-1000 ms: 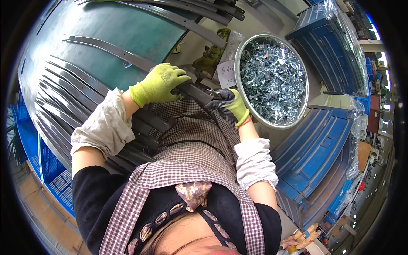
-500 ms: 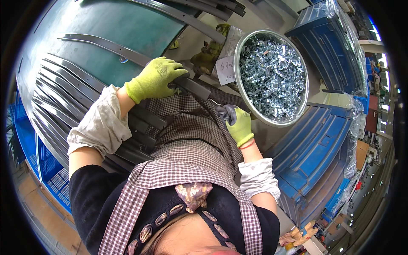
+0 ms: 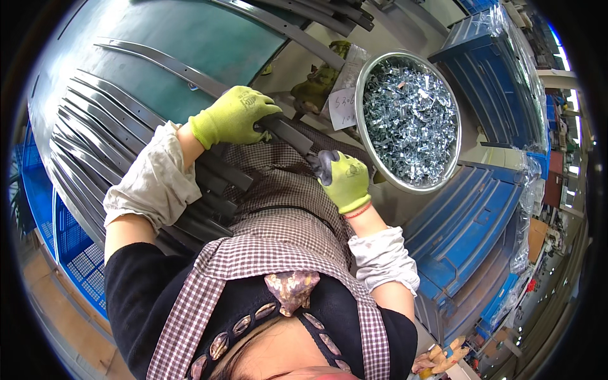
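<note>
My left hand (image 3: 239,114), in a yellow-green glove with dark fingertips, is closed round a long dark strip (image 3: 158,58) near its right end. The strip runs from the green table (image 3: 215,33) out over my lap. My right hand (image 3: 342,180), gloved alike, is closed at the strip's free end, thumb and fingers pinched together. Whatever is between those fingers is hidden. To the right of my hands stands a round metal basin (image 3: 362,120) with small shiny metal clips (image 3: 411,117) heaped in it.
Many similar dark strips (image 3: 95,139) lie on the table at left, some jutting toward my lap. More strips (image 3: 316,16) lie at the top. A paper sheet (image 3: 342,109) is beside the basin. Blue crates (image 3: 468,221) stand at right; a blue basket (image 3: 82,266) is at lower left.
My right hand has moved left and slightly up to the strip's end, where a small shiny piece showed at its fingertips before. My left hand keeps its hold.
</note>
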The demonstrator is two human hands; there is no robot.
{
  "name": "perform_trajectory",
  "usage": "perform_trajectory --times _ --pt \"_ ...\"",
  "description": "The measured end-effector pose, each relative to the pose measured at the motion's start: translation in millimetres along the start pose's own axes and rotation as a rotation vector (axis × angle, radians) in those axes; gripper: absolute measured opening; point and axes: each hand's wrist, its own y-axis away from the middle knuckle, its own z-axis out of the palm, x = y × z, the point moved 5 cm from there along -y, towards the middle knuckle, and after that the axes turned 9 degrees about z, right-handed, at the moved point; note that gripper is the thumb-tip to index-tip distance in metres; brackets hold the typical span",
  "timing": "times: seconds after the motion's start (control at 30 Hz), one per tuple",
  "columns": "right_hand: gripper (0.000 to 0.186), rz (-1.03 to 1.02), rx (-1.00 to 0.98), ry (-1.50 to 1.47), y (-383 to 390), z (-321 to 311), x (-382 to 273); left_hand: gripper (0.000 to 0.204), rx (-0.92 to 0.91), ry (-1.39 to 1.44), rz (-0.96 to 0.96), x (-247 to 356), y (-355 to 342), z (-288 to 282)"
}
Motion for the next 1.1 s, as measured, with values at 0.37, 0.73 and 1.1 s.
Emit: perform_trajectory --times 0.37,0.73,1.1 --pt "0.017 0.101 -0.043 -0.142 23.5 -1.9 51.5 0.053 0.076 0.063 0.080 1.2 7.6 -2.8" --pt "0.059 0.696 0.062 0.370 -38.2 -83.4 151.5 0.054 -0.120 0.233 0.062 76.1 74.6 -31.0" --pt "0.023 0.640 0.058 0.364 -39.2 -72.7 219.0 0.033 -0.096 0.310 0.047 41.6 61.2 -94.3"
